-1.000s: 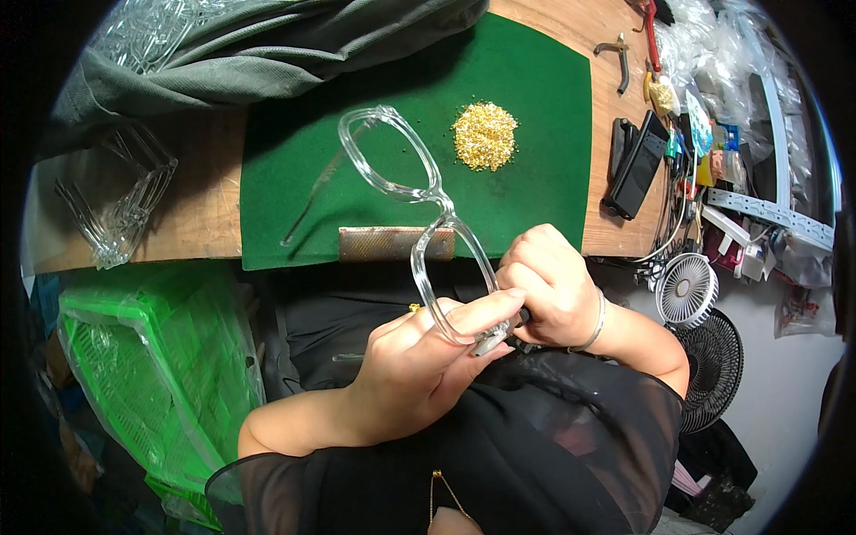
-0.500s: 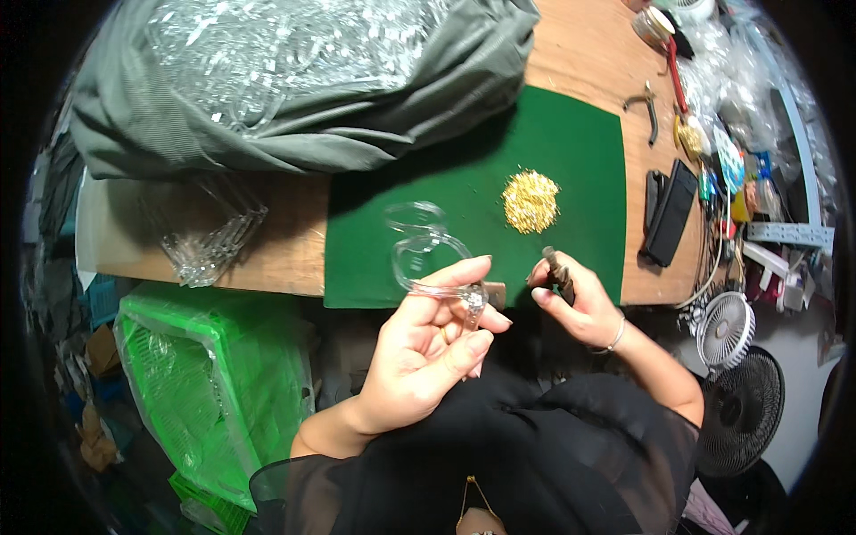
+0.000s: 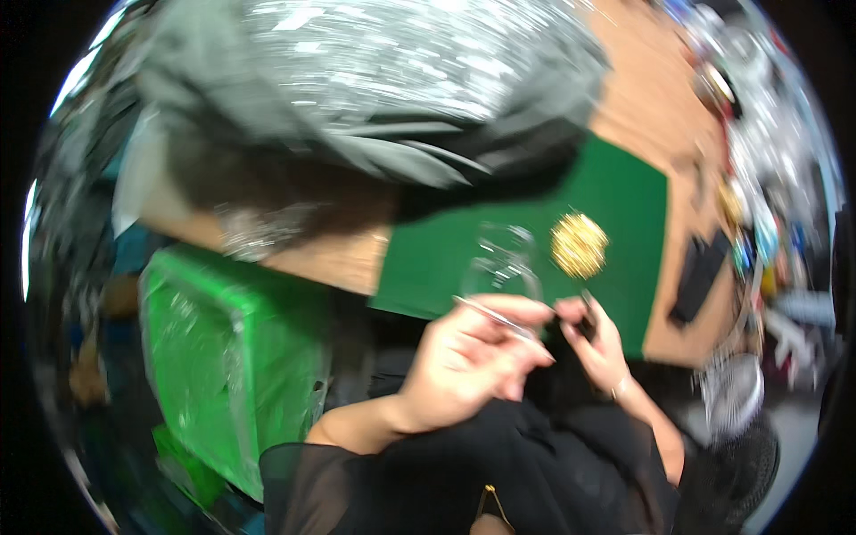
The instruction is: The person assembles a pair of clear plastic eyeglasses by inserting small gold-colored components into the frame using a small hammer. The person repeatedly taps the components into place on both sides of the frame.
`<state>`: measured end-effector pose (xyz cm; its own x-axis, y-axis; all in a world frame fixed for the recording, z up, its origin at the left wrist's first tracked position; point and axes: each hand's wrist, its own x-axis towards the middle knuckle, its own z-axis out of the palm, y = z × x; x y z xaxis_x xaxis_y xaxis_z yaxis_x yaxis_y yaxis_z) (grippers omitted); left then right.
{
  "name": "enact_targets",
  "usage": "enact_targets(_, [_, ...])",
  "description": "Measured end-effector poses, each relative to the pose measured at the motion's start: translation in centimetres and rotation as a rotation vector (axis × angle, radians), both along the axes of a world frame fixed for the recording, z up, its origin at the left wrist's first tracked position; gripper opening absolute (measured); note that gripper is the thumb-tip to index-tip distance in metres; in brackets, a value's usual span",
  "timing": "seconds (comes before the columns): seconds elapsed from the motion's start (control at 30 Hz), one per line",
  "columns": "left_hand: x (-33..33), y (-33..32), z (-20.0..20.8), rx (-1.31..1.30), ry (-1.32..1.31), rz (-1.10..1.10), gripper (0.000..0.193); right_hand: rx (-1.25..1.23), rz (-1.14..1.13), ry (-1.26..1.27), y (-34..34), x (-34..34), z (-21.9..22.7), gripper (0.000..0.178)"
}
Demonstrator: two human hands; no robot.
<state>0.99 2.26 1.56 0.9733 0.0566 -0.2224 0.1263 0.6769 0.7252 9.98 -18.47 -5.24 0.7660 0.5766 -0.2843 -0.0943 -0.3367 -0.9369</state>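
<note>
My left hand [image 3: 473,357] is closed on a clear plastic piece [image 3: 502,283] with ring-like loops, which stick up over the near edge of the green mat [image 3: 428,267]. Close to its right, my right hand [image 3: 602,352] grips a small dark tool [image 3: 585,326] between thumb and fingers; motion smears its shape, so its kind is unclear. A heap of tiny gold-coloured pieces [image 3: 579,244] lies on the mat beyond my right hand.
A large grey cloth bundle [image 3: 374,147] full of clear plastic pieces [image 3: 392,53] covers the far left of the wooden table [image 3: 334,259]. Left below the table stands a green crate [image 3: 241,330] in plastic wrap. Black objects [image 3: 698,276] and a white fan [image 3: 733,390] are at the right.
The view has swung, so the table now appears shifted right and tilted, with strong blur. Both hands still hold their things, and the left hand appears nearer the right one.
</note>
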Motion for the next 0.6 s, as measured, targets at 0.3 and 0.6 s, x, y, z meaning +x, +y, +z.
enact_targets(0.3, [0.7,-2.2,-0.7,0.284,-0.292,0.143,0.033,0.037,0.087,-0.122,-2.1,0.7,-1.7,0.049])
enact_targets(0.6, [2.2,-3.0,-2.1,0.221,-0.431,0.169,0.021,-0.353,0.331,-0.703,-1.3,1.4,-1.9,0.050])
